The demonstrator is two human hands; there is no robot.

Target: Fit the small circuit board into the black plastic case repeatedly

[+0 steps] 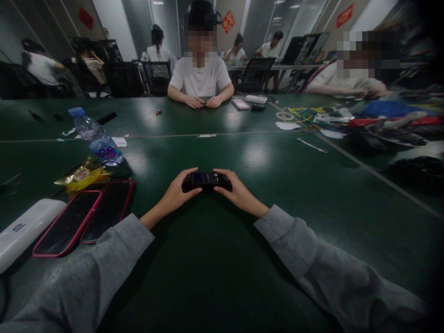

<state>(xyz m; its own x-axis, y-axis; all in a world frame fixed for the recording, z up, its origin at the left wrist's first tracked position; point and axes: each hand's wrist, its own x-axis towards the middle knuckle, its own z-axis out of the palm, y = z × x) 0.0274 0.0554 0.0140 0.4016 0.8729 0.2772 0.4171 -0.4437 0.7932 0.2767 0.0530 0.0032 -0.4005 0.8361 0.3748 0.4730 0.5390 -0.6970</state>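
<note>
A small black device (207,180) with a dim screen lies on the dark green table (263,240) straight ahead of me. My left hand (180,188) grips its left end, thumb curled over the top. My right hand (234,188) grips its right end the same way. Both wrists rest on the table, grey sleeves pulled back from them.
At my left lie two red-cased phones (86,217), a white power bank (24,231), a yellow snack bag (83,175) and a tipped water bottle (95,136). A wrench (311,145) and a heap of cables (333,118) lie at the right. A person in white (201,76) sits opposite.
</note>
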